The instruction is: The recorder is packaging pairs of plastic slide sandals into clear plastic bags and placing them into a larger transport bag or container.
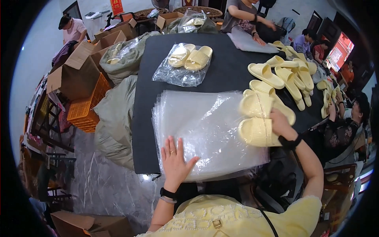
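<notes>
On the surface (144, 118), left hand (175, 166) is pressing slick bags (205, 128), fingers (180, 148) apart, while right hand (281, 124), fingers clamped on slippers (256, 131), is risking dragging top bags askew.

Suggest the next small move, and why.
Probably slide the slippers left along the bags: the right hand grips them at the bags' right side, while the left hand lies flat toward the left, seemingly steadying. Whether they're partly inside a bag is unclear.
</notes>
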### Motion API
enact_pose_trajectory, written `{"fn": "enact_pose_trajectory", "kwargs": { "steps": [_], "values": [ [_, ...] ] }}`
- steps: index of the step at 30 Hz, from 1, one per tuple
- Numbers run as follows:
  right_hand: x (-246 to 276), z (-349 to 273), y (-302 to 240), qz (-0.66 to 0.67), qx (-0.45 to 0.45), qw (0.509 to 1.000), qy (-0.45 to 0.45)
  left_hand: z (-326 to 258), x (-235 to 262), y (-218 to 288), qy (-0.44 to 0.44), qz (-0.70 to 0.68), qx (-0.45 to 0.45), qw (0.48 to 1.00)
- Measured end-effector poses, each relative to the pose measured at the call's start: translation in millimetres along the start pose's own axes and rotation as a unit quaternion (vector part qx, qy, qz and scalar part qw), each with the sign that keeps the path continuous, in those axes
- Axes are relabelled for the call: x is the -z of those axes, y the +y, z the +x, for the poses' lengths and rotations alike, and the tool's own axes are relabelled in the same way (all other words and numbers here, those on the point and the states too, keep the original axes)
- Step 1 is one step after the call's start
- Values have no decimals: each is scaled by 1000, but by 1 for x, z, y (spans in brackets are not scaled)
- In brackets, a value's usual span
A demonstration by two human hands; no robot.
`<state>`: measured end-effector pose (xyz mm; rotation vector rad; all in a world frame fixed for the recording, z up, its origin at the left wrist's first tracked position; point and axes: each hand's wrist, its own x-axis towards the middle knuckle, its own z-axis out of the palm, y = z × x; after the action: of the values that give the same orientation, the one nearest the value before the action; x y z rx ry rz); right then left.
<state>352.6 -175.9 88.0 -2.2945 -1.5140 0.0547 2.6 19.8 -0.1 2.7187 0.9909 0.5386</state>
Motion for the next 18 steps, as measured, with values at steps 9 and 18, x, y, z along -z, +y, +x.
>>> {"fn": "enact_pose_trajectory", "kwargs": {
  "steps": [9, 18],
  "values": [
    [116, -10, -57, 67, -17, 969, 238, 1, 3, 4, 0, -6, -5, 1000],
    [-55, 46, -198, 132, 271, 948, -101, -19, -50, -34, -22, -510, 93, 855]
  ]
}}
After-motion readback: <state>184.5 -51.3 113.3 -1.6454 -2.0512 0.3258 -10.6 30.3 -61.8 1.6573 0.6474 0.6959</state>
